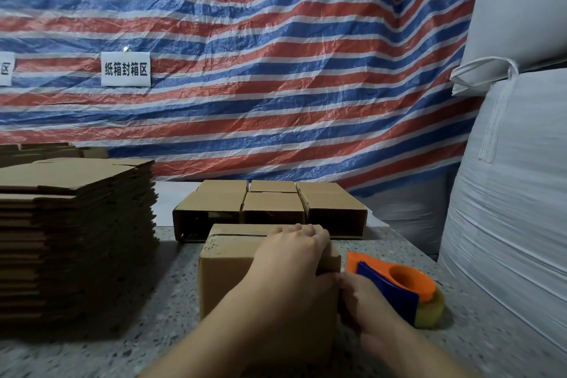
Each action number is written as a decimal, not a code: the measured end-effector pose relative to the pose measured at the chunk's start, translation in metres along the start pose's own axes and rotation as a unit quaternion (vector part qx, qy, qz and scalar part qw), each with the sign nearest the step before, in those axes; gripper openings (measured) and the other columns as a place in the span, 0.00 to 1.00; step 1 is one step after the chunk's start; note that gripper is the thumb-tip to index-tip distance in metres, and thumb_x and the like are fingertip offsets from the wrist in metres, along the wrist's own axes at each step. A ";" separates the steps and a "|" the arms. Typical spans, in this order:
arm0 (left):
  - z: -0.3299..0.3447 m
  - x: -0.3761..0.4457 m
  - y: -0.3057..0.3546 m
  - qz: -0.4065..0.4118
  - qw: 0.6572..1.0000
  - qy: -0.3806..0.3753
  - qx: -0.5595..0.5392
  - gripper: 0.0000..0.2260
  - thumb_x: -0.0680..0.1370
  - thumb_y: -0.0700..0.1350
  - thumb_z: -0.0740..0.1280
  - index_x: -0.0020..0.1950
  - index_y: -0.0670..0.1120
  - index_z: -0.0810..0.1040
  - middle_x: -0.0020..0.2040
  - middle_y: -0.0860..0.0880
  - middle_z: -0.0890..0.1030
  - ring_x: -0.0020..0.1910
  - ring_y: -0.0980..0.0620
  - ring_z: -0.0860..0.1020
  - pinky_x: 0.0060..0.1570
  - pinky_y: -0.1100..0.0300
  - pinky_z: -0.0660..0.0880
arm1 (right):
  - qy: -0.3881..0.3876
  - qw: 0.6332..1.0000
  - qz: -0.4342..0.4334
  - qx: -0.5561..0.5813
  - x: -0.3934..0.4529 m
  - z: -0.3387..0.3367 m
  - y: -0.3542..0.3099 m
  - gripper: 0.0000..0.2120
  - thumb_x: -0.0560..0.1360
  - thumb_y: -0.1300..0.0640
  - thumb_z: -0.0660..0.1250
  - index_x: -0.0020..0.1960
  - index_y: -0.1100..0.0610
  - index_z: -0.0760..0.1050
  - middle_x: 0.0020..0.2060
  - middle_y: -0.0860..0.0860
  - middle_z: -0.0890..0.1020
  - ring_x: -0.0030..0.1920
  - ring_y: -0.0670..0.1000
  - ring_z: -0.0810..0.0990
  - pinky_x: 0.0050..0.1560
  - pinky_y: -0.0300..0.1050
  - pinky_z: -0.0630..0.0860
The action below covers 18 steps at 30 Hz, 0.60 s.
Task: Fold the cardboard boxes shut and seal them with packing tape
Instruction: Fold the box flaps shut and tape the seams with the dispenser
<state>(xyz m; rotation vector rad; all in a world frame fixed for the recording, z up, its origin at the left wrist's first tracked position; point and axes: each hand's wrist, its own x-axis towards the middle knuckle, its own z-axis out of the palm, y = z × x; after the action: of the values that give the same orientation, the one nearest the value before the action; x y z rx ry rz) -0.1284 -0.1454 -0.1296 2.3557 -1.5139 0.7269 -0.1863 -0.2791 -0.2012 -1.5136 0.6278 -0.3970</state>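
- Left hand (288,255) lies open, palm down, across the cardboard box (227,273) top.
- Right hand (365,304) grips the tape dispenser (399,285) beside it.

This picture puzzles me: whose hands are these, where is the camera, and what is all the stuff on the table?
There is no machine here. A person wears one camera on the head, looking forward and down, so you see their own two bare hands. The left hand presses down on top of a cardboard box, keeping its flaps shut. The right hand is at the box's right edge, beside an orange and blue tape dispenser; whether it grips the dispenser is unclear. On the speckled table also sit a stack of flat cardboard on the left and a group of made-up boxes behind.
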 end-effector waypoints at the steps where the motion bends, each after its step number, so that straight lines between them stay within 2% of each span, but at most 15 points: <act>1: 0.000 0.000 0.000 -0.001 1.000 0.002 -0.002 0.22 0.76 0.65 0.64 0.63 0.53 0.70 0.59 0.53 0.76 0.59 0.52 0.72 0.58 0.57 0.69 | 0.006 0.999 -0.032 -0.014 0.001 -0.002 0.002 0.15 0.85 0.53 0.57 0.53 0.62 0.77 0.50 0.61 0.80 0.50 0.60 0.80 0.55 0.53 0.78; 2: 0.001 0.000 0.000 -0.006 1.000 0.007 -0.012 0.22 0.75 0.66 0.65 0.61 0.53 0.70 0.58 0.53 0.76 0.57 0.52 0.73 0.55 0.58 0.69 | 0.023 0.996 -0.083 -0.037 0.001 -0.003 0.000 0.15 0.86 0.51 0.55 0.55 0.60 0.77 0.50 0.58 0.80 0.48 0.55 0.80 0.50 0.49 0.78; 3: 0.001 0.000 0.000 -0.017 1.000 0.009 -0.025 0.24 0.74 0.66 0.67 0.61 0.53 0.69 0.57 0.53 0.76 0.57 0.52 0.73 0.53 0.59 0.68 | 0.045 0.987 -0.142 -0.061 0.000 -0.005 -0.004 0.16 0.86 0.49 0.53 0.57 0.56 0.76 0.52 0.56 0.81 0.49 0.52 0.80 0.51 0.49 0.77; 4: 0.002 0.000 0.000 -0.028 0.999 0.012 -0.034 0.26 0.73 0.65 0.68 0.63 0.53 0.68 0.58 0.52 0.77 0.57 0.51 0.74 0.53 0.59 0.69 | 0.050 0.977 -0.196 -0.069 -0.003 -0.005 -0.010 0.17 0.85 0.46 0.52 0.61 0.53 0.76 0.56 0.53 0.80 0.55 0.51 0.80 0.56 0.52 0.78; 6: 0.003 0.001 -0.001 -0.038 0.998 0.009 -0.047 0.35 0.72 0.63 0.71 0.73 0.51 0.60 0.65 0.51 0.76 0.64 0.50 0.73 0.59 0.57 0.70 | -0.003 0.967 -0.250 -0.049 -0.007 -0.007 -0.016 0.23 0.79 0.36 0.51 0.69 0.44 0.71 0.64 0.47 0.77 0.65 0.51 0.76 0.66 0.58 0.75; 8: -0.004 0.001 -0.004 -0.038 0.994 0.005 -0.100 0.43 0.73 0.59 0.72 0.78 0.52 0.51 0.74 0.51 0.67 0.72 0.52 0.65 0.68 0.56 0.65 | -0.071 0.967 -0.243 -0.025 -0.013 -0.005 -0.017 0.31 0.71 0.24 0.54 0.71 0.35 0.63 0.66 0.37 0.73 0.67 0.47 0.73 0.70 0.55 0.71; 9: -0.010 -0.001 -0.007 -0.030 0.990 0.007 -0.135 0.44 0.73 0.57 0.72 0.80 0.53 0.48 0.77 0.52 0.62 0.76 0.53 0.60 0.74 0.55 0.60 | -0.092 0.968 -0.232 -0.020 -0.015 -0.003 -0.015 0.34 0.67 0.19 0.55 0.70 0.31 0.61 0.66 0.34 0.71 0.68 0.45 0.71 0.71 0.53 0.68; 11: -0.021 -0.010 -0.013 0.006 0.982 0.031 -0.188 0.39 0.76 0.56 0.69 0.80 0.54 0.49 0.79 0.56 0.56 0.78 0.58 0.52 0.77 0.53 0.54 | -0.113 0.967 -0.227 -0.021 -0.018 -0.001 -0.010 0.33 0.65 0.18 0.56 0.67 0.26 0.58 0.70 0.34 0.66 0.71 0.44 0.65 0.70 0.49 0.64; 13: -0.024 -0.029 -0.020 -0.003 0.969 0.120 -0.214 0.31 0.77 0.59 0.62 0.78 0.57 0.55 0.77 0.61 0.57 0.76 0.63 0.52 0.76 0.56 0.55 | -0.121 0.966 -0.225 -0.036 -0.018 -0.001 -0.008 0.32 0.65 0.19 0.58 0.66 0.24 0.55 0.72 0.36 0.62 0.70 0.42 0.64 0.66 0.42 0.66; 14: -0.023 -0.041 -0.025 -0.037 0.958 0.192 -0.209 0.28 0.77 0.61 0.59 0.76 0.57 0.59 0.75 0.61 0.61 0.75 0.64 0.56 0.74 0.58 0.58 | -0.123 0.967 -0.220 -0.041 -0.017 0.000 -0.006 0.34 0.63 0.20 0.60 0.66 0.23 0.53 0.72 0.37 0.62 0.69 0.41 0.66 0.64 0.41 0.69; 16: -0.016 -0.063 -0.034 -0.152 0.914 0.307 -0.216 0.26 0.78 0.62 0.56 0.74 0.54 0.63 0.70 0.58 0.66 0.71 0.60 0.64 0.70 0.58 0.63 | -0.134 0.969 -0.203 -0.039 -0.015 -0.001 -0.003 0.38 0.60 0.24 0.67 0.65 0.21 0.52 0.71 0.37 0.65 0.70 0.45 0.69 0.66 0.50 0.74; 17: -0.012 -0.073 -0.039 -0.225 0.892 0.311 -0.238 0.27 0.79 0.63 0.54 0.75 0.53 0.63 0.70 0.56 0.67 0.70 0.57 0.66 0.69 0.54 0.65 | -0.143 0.970 -0.193 -0.024 -0.016 0.000 -0.001 0.38 0.61 0.28 0.70 0.66 0.21 0.55 0.70 0.38 0.70 0.68 0.46 0.74 0.65 0.53 0.77; 18: -0.009 -0.082 -0.042 -0.297 0.869 0.275 -0.283 0.28 0.80 0.65 0.52 0.76 0.53 0.60 0.72 0.54 0.67 0.70 0.55 0.67 0.69 0.51 0.66 | -0.150 0.971 -0.186 -0.010 -0.017 0.001 0.001 0.39 0.64 0.33 0.73 0.69 0.24 0.57 0.67 0.40 0.75 0.64 0.47 0.79 0.61 0.52 0.80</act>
<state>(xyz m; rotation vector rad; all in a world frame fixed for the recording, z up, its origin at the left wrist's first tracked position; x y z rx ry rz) -0.1200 -0.0596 -0.1633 1.7800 -0.5850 0.6039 -0.1989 -0.2683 -0.1996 -1.6731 0.1069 -0.4338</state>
